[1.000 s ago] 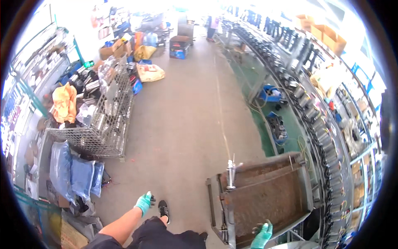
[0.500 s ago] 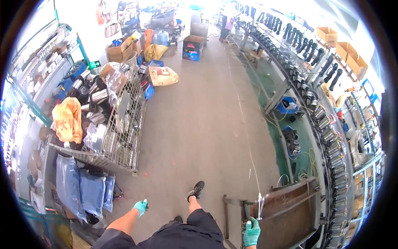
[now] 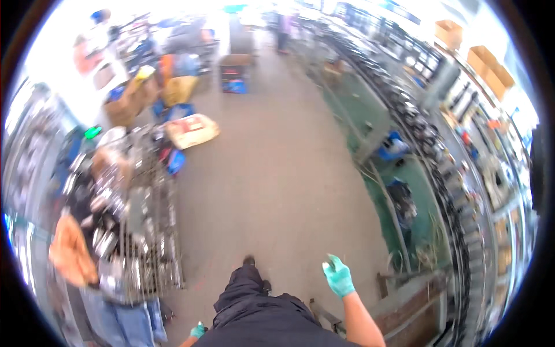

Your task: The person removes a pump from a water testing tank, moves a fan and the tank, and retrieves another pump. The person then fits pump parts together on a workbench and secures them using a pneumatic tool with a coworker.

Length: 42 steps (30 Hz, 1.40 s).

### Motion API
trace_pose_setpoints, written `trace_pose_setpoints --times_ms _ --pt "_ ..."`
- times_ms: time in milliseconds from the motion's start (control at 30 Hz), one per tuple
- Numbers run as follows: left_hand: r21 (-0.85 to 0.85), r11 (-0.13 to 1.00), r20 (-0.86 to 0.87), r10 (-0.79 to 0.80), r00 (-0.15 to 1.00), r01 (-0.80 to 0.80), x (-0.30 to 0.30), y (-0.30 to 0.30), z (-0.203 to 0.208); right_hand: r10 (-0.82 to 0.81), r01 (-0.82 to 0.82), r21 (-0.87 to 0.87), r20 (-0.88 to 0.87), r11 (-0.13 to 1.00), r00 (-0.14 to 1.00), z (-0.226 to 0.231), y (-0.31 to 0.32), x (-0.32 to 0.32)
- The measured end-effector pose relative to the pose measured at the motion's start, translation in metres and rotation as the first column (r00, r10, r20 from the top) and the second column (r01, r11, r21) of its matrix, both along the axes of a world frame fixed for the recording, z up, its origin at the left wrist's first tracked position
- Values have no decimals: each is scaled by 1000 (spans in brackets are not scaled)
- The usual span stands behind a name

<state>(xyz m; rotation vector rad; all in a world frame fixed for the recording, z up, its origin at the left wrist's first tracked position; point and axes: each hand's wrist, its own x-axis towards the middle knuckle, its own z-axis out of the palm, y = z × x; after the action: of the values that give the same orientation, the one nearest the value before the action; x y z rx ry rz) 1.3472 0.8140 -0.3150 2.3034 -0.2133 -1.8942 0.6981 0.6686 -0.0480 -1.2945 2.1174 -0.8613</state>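
My right hand (image 3: 339, 276), in a green glove with bare fingertips, is raised over the floor at the lower right. Its fingers are loosely bent, with the tips apart, and nothing shows in them. The nearest thing to it is a brown metal cart (image 3: 419, 309), which it does not touch. Low in the picture, my left hand (image 3: 198, 330) wears the same kind of glove and hangs by my side. Its fingers are small and blurred, partly hidden, so their grip is unclear. Dark trousers (image 3: 254, 295) and one shoe (image 3: 249, 261) show between the hands.
On the left stands a wire cage (image 3: 153, 231) heaped with metal parts and an orange cloth (image 3: 72, 251). A sack (image 3: 192, 130) lies beyond it, and a dark box (image 3: 235, 73) stands farther up the aisle. Along the right runs a long line of parts (image 3: 425, 130).
I have moved forward, and the view has shifted. My right hand has left the cart's side and swung up and forward; my left hand has dropped back. The hanging metal tool is out of sight.
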Motion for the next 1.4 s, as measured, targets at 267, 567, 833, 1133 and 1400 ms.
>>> trace_pose_setpoints --times_ms 267,567,833,1133,1400 --pt "-68 947 -15 -315 949 314 -143 -287 47 -329 291 349 53 891 943 -79 -86 -108" --pt "-269 948 -91 -204 975 173 -217 -703 25 -921 653 687 61 319 386 -43 -16 -87" --pt "-435 869 -168 -335 927 235 -358 -822 56 -963 694 668 174 269 206 -89 -48 -68" --pt "-183 840 176 -484 858 511 -388 -730 46 -970 875 444 220 194 103 -137 -125 -230" --pt "-457 731 -179 -633 753 506 -711 -844 110 -985 979 170 147 113 88 -166 -91 -432"
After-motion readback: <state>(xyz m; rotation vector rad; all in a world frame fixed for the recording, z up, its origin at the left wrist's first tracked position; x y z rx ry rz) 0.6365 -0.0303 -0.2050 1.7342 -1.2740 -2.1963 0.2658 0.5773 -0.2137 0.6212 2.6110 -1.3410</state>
